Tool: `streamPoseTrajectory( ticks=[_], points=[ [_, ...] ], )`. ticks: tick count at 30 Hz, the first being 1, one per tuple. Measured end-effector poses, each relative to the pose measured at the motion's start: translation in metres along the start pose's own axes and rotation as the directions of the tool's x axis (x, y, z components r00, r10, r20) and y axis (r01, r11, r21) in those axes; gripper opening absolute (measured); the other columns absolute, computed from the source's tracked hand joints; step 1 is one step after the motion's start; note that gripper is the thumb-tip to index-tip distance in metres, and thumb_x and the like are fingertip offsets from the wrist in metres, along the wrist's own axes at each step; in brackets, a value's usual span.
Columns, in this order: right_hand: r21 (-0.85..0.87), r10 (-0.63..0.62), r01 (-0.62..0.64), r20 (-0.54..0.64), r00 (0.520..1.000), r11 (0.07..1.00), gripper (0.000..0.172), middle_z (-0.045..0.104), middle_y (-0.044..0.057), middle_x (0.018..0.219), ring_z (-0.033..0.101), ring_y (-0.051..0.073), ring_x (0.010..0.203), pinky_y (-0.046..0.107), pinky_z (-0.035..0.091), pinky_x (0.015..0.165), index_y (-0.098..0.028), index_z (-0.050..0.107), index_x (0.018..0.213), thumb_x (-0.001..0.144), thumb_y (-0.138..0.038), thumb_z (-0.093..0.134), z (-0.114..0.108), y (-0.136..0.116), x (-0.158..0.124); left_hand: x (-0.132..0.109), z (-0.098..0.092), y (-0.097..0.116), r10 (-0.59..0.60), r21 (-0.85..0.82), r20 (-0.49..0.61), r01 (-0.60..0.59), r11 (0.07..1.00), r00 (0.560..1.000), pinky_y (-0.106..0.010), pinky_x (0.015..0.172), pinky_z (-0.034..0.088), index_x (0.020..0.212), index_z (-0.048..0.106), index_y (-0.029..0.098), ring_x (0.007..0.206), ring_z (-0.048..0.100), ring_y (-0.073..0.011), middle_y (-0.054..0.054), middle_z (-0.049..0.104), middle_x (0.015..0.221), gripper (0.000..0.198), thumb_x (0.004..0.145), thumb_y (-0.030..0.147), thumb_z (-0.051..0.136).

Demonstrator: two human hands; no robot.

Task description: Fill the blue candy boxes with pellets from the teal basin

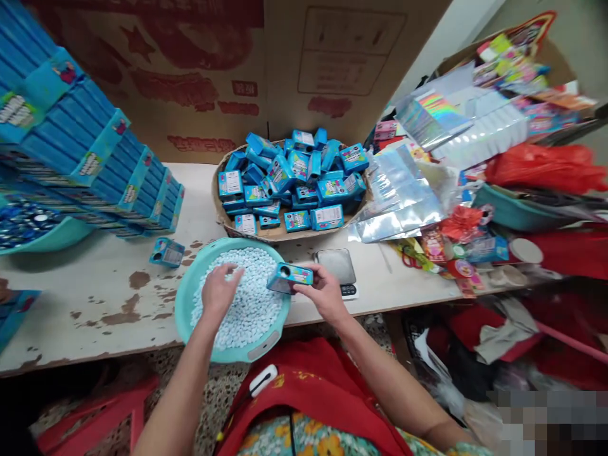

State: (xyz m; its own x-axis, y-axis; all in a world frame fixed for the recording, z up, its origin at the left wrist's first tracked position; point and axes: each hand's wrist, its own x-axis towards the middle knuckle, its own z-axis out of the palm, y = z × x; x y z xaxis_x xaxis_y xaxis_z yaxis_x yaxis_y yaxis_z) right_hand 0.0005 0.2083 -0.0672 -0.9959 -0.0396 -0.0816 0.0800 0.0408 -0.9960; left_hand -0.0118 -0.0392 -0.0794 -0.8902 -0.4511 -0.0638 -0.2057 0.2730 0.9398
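My right hand (323, 292) grips the end of a small blue box (291, 276), which lies tilted above the right rim of a turquoise basin (185, 304). White pellets (251, 316) fill much of the basin. Over their left part is my left hand (221, 291), its fingers curled toward the pellets; whether it pinches any is too small to tell. Behind the basin, a cardboard tray (270, 235) holds several similar blue boxes (327, 216). Another blue box (167, 253) rests on the table left of the basin.
Tall stacks of blue boxes (95, 152) stand at the left beside a bowl (61, 237) of dark blue pieces. A small scale (336, 266) sits right of my right hand. Silvery pouches (403, 196) and a red plastic bag (546, 168) crowd the right side.
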Motion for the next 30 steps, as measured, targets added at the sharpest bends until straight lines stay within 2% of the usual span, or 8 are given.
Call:
streamPoseTrajectory(
  ticks=[3, 8, 13, 16, 19, 23, 26, 30],
  points=[
    [-0.09, -0.009, -0.008, -0.182, 0.983, 0.996, 0.044, 0.066, 0.004, 0.093, 0.065, 0.021, 0.087, 0.038, 0.053, 0.082, -0.02, 0.057, 0.101, 0.067, -0.04, 0.077, -0.061, 0.013, 0.005, -0.008, 0.01, -0.027, 0.093, 0.387, 0.098, -0.124, 0.914, 0.991, -0.046, 0.1, 0.039, 0.102, 0.064, 0.02, 0.112, 0.053, -0.0304, -0.011, 0.063, 0.11, 0.04, 0.073, 0.048, 0.063],
    [-0.23, -0.077, 0.011, -0.283, 0.956, 0.973, 0.043, 0.063, 0.005, 0.096, 0.062, 0.021, 0.092, 0.04, 0.05, 0.087, -0.018, 0.057, 0.099, 0.067, -0.04, 0.074, -0.135, 0.055, 0.032, -0.031, 0.03, -0.038, -0.02, 0.44, 0.002, 0.017, 0.898, 1.0, -0.04, 0.089, 0.047, 0.109, 0.063, 0.02, 0.104, 0.058, -0.0272, -0.01, 0.06, 0.115, 0.043, 0.082, 0.051, 0.05],
    [-0.217, -0.04, -0.016, -0.248, 0.968, 0.976, 0.055, 0.062, 0.01, 0.113, 0.06, 0.024, 0.104, 0.044, 0.048, 0.093, -0.018, 0.054, 0.111, 0.066, -0.041, 0.076, -0.164, 0.08, 0.042, -0.038, 0.049, -0.033, 0.014, 0.51, -0.009, -0.007, 0.86, 1.0, -0.038, 0.086, 0.048, 0.108, 0.063, 0.019, 0.101, 0.058, -0.0261, -0.01, 0.062, 0.11, 0.042, 0.084, 0.05, 0.048],
    [-0.205, -0.001, -0.059, -0.279, 0.96, 0.977, 0.064, 0.056, 0.014, 0.128, 0.055, 0.026, 0.117, 0.049, 0.044, 0.098, -0.02, 0.05, 0.122, 0.067, -0.043, 0.075, -0.183, 0.082, 0.033, -0.045, 0.06, -0.037, 0.131, 0.635, 0.075, -0.148, 0.758, 0.989, -0.042, 0.093, 0.042, 0.11, 0.062, 0.016, 0.106, 0.055, -0.0295, -0.013, 0.062, 0.109, 0.045, 0.087, 0.05, 0.042],
    [-0.165, 0.11, -0.177, -0.348, 0.931, 0.97, 0.05, 0.063, 0.015, 0.117, 0.061, 0.026, 0.106, 0.048, 0.049, 0.092, -0.018, 0.057, 0.112, 0.075, -0.049, 0.067, -0.206, 0.083, 0.022, -0.058, 0.072, -0.045, 0.184, 0.758, 0.198, -0.269, 0.594, 0.963, -0.045, 0.092, 0.04, 0.114, 0.06, 0.014, 0.106, 0.052, -0.0327, -0.017, 0.06, 0.112, 0.049, 0.09, 0.05, 0.038],
    [-0.145, 0.156, -0.227, -0.383, 0.911, 0.963, 0.045, 0.069, 0.015, 0.101, 0.065, 0.027, 0.092, 0.049, 0.051, 0.086, -0.016, 0.062, 0.098, 0.07, -0.051, 0.071, -0.229, 0.085, 0.016, -0.067, 0.082, -0.054, 0.204, 0.87, 0.182, -0.254, 0.422, 0.962, -0.044, 0.081, 0.041, 0.112, 0.062, 0.017, 0.099, 0.051, -0.0335, -0.017, 0.057, 0.111, 0.045, 0.09, 0.048, 0.038],
    [-0.12, 0.168, -0.228, -0.377, 0.911, 0.966, 0.044, 0.069, 0.014, 0.098, 0.066, 0.027, 0.091, 0.049, 0.051, 0.087, -0.016, 0.063, 0.096, 0.068, -0.05, 0.073, -0.238, 0.085, 0.021, -0.061, 0.083, -0.057, 0.218, 0.863, 0.19, -0.269, 0.427, 0.957, -0.04, 0.079, 0.041, 0.102, 0.064, 0.016, 0.093, 0.052, -0.0314, -0.015, 0.058, 0.097, 0.039, 0.089, 0.044, 0.04],
    [-0.088, 0.196, -0.242, -0.36, 0.912, 0.966, 0.046, 0.069, 0.013, 0.1, 0.065, 0.025, 0.094, 0.047, 0.049, 0.092, -0.016, 0.063, 0.098, 0.068, -0.049, 0.073, -0.243, 0.087, 0.031, -0.054, 0.084, -0.059, 0.187, 0.817, 0.149, -0.228, 0.53, 0.971, -0.04, 0.081, 0.039, 0.094, 0.063, 0.017, 0.093, 0.052, -0.0304, -0.014, 0.057, 0.094, 0.031, 0.085, 0.041, 0.045]
  ],
)
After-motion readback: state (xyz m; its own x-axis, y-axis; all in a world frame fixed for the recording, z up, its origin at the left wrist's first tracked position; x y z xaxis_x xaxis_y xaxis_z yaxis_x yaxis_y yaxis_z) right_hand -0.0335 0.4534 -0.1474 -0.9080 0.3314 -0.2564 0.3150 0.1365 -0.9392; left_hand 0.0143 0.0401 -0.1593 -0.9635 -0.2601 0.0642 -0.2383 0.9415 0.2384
